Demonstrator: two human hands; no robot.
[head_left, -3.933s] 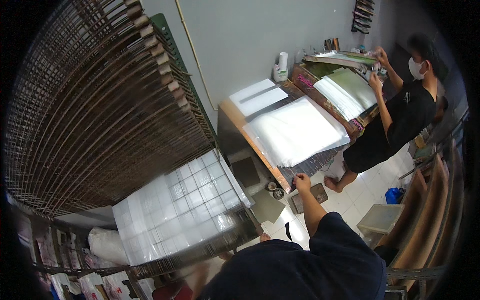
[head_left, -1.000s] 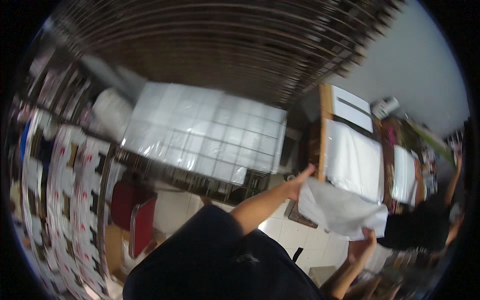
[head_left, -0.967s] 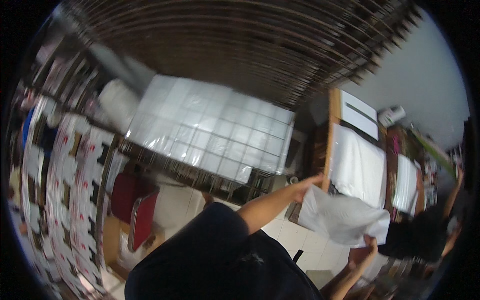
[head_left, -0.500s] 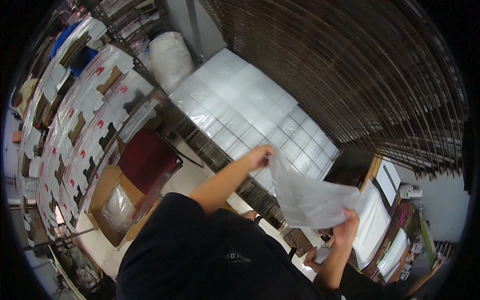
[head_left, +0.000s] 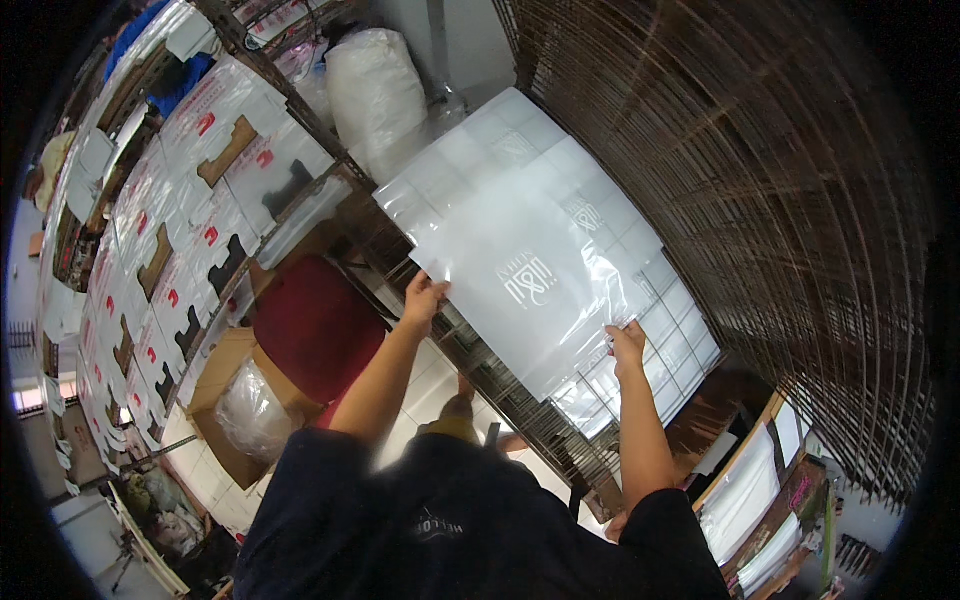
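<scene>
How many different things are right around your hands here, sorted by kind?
Hands: 2, the left hand and the right hand
Plastic sheet held between them: 1
Wire rack shelf under the sheet: 1
Red chair: 1
Open cardboard box: 1
Total: 6

The fingertips of the left hand (head_left: 424, 298) and of the right hand (head_left: 626, 345) are covered by the lower edge of the translucent plastic sheet (head_left: 530, 285), so how far they reach behind it cannot be told, and the wire rack shelf (head_left: 672, 322) beneath is seen only dimly through the film. The stacked wire racks (head_left: 760, 170) are cut off by the dark rim of the fisheye picture at the upper right. The contents of the cardboard box (head_left: 232, 405) are veiled by what is perhaps crumpled plastic wrap and cannot be made out.
</scene>
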